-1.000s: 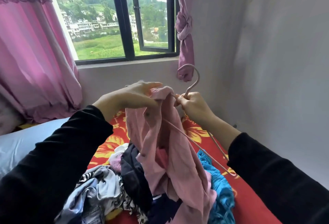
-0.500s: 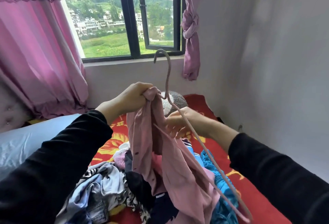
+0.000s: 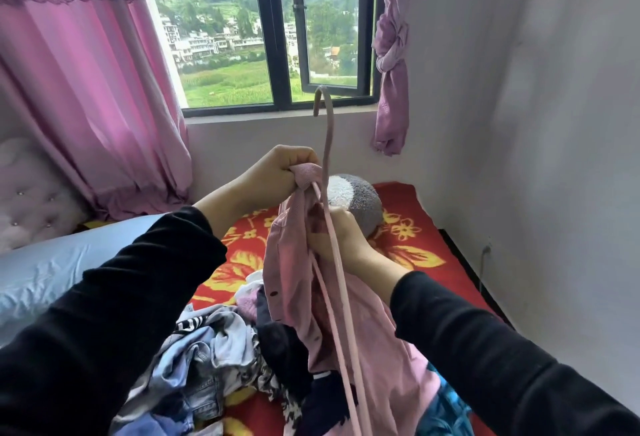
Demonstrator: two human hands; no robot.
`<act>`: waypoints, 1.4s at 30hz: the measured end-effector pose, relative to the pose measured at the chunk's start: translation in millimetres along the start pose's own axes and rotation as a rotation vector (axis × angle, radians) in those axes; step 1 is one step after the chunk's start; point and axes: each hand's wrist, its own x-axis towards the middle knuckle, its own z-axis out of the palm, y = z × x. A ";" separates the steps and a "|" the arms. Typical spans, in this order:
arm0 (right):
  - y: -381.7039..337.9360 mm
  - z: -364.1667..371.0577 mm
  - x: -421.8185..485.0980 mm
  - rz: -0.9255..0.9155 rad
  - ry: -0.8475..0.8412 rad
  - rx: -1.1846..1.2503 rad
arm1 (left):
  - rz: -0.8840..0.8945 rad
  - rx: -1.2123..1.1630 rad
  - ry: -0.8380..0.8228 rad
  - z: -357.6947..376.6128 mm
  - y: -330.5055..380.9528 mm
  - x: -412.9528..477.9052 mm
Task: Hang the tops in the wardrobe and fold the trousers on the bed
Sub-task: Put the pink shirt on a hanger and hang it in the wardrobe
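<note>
Holds the pink top (image 3: 301, 262) up by its collar in the tightly curled fingers of the left hand (image 3: 277, 175), above the clothes pile (image 3: 214, 349) on the bed (image 3: 408, 252). Stands the hanger (image 3: 327, 144) upright now, hook risen clear above those knuckles after leaning right a second ago. Closes the right hand (image 3: 341, 241), just below, apparently around the hanger's arm amid the fabric. Looks ready to seat a shoulder; wardrobe trip yet to come.
</note>
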 end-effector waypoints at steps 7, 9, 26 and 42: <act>30.8 -28.8 17.4 0.272 -0.138 0.277 | -0.152 0.014 0.062 -23.6 -14.1 -9.3; 22.4 -55.2 13.0 0.274 -0.090 0.423 | -0.198 0.095 0.061 -31.9 -19.9 -14.5; 16.0 -168.6 42.7 0.100 0.186 -0.905 | 0.066 0.807 0.159 -69.3 4.2 5.8; -12.5 -185.5 78.1 0.162 0.424 -0.832 | -0.063 0.969 0.471 -91.0 15.6 9.4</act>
